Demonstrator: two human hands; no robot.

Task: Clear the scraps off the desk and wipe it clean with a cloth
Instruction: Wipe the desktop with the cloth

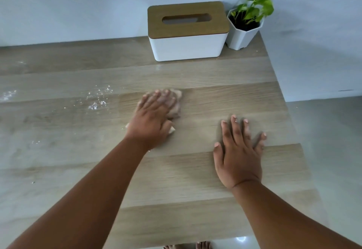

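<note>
Wood-grain counter (195,180) nearest. Right hand (238,154) flat, fingers spread, holding nothing. Left hand (154,115) presses crumpled cloth (174,103) mid-counter, fingers straight over it. White crumbs (98,99) lie left of cloth. Risk: a fast sweep could scatter crumbs or smear them. Tissue box (188,33) and potted plant (246,19) at back.

Crumpled beige cloth (173,104) bunched flat on wood-grain desk (205,170), near its middle, in front of the white tissue box (188,33). White scraps (98,99) scattered left of cloth, thinner specks further left toward desk edge.
</note>
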